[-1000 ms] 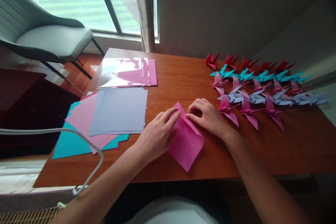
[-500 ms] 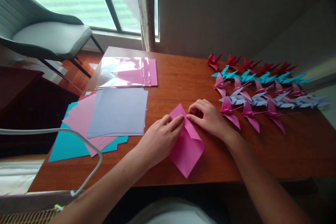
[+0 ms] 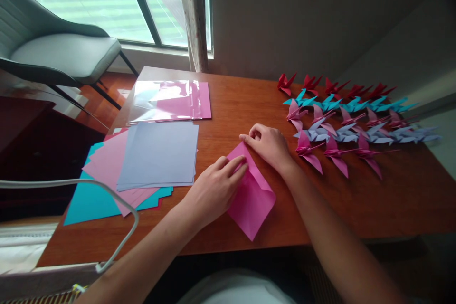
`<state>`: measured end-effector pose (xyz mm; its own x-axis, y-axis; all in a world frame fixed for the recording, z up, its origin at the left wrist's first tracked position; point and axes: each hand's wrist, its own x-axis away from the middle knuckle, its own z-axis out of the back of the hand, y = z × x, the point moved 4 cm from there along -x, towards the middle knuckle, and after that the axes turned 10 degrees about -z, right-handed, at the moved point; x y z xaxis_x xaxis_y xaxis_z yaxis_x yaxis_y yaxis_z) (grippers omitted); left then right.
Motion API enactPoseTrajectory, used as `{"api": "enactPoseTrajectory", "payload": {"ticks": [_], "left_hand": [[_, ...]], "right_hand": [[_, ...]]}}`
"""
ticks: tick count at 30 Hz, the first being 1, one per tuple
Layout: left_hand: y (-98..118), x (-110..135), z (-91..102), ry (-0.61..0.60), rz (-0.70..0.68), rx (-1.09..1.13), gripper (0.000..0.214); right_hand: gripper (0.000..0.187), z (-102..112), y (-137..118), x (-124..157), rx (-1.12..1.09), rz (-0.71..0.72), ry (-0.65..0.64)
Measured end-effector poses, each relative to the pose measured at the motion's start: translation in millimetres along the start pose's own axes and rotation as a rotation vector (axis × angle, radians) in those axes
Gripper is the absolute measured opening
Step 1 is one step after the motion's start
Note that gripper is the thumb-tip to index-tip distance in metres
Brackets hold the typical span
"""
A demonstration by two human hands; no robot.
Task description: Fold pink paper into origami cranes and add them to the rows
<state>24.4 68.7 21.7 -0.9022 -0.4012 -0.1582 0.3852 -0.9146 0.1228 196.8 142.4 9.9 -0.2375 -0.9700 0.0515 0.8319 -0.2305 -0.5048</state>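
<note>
A bright pink sheet of origami paper (image 3: 252,206) lies on the table in front of me, one corner pointing at me. Its upper right edge is folded inward, and the lower part of that fold bulges up, not pressed flat. My left hand (image 3: 218,184) rests over the sheet's left side, fingers together, pressing the paper near the folded edge. At the far corner, my right hand (image 3: 270,146) has its fingers curled and its thumb and forefinger pinched at the tip. The left fingers hide part of the fold.
Rows of folded paper cranes (image 3: 335,149) in several colours stand at right on the wooden table (image 3: 228,104). Loose coloured sheets (image 3: 160,152) are piled at left, below a clear plastic packet (image 3: 167,99). A white cable (image 3: 121,194) loops over the left edge near my left forearm.
My right hand has slid up and left along the fold to the far corner of the pink paper. My left hand stays pressed on the sheet. The view has shifted slightly.
</note>
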Motion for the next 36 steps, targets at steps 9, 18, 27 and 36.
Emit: {"api": "enactPoseTrajectory", "payload": {"ticks": [9,18,27,36], "left_hand": [[-13.4,8.0,7.7,0.211,0.222,0.133,0.034],[-12.2,3.6,1.8,0.06,0.285,0.034,0.03],[-12.0,3.4,-1.6,0.089,0.315,0.063,0.037],[-12.8,1.1,9.3,0.065,0.547,-0.094,0.05]], "right_hand": [[0.04,43.1,6.6,72.0,-0.278,0.071,-0.115],[0.019,22.6,36.5,80.0,-0.016,0.106,0.144],[0.04,8.6,9.8,93.4,0.196,0.391,0.09],[0.029,-4.9,-2.6,103.9,0.216,0.349,0.072]]}}
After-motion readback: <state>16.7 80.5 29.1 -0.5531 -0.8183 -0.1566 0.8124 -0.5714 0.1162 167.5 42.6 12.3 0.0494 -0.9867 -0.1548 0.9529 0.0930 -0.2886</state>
